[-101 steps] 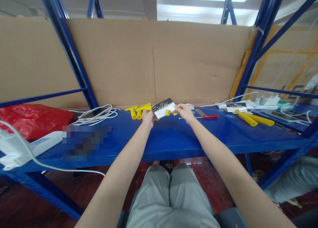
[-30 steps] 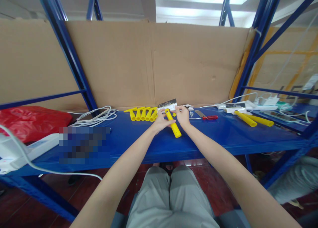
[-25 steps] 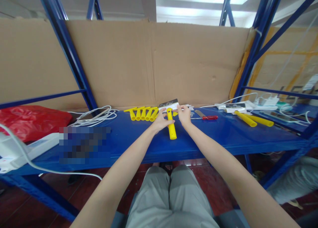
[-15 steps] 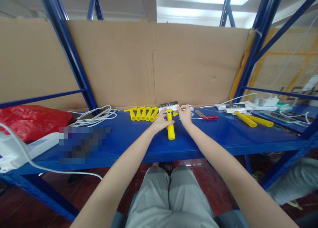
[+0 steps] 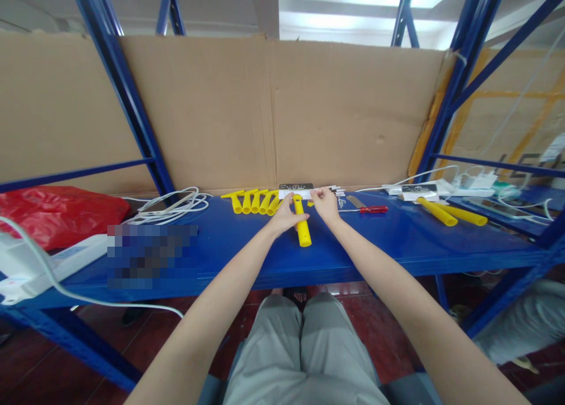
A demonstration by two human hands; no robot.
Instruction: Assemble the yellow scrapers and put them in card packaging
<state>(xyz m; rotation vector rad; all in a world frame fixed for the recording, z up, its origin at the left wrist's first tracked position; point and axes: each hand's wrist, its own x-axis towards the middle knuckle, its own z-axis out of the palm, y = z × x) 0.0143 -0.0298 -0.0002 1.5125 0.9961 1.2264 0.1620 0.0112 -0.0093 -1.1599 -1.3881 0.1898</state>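
Observation:
My left hand (image 5: 283,216) holds a yellow tubular handle (image 5: 303,225) upright near the middle of the blue table, its wide end toward me. My right hand (image 5: 325,206) is beside the handle's top end on the right, its fingers pinched together; whatever is between them is too small to make out. Behind both hands lies a black and white packet (image 5: 295,190). Several yellow handles (image 5: 255,202) stand in a row to the left of my left hand. A screwdriver with a red grip (image 5: 374,209) lies to the right of my right hand.
Two yellow tubes (image 5: 441,212) lie on the right of the blue table (image 5: 371,249). White cables (image 5: 176,208), a red bag (image 5: 62,213) and a white power strip (image 5: 79,258) are on the left. A cardboard sheet (image 5: 282,110) stands behind.
The top of the yellow handle has tilted slightly to the left in my left hand. My right hand has shifted a little to the left.

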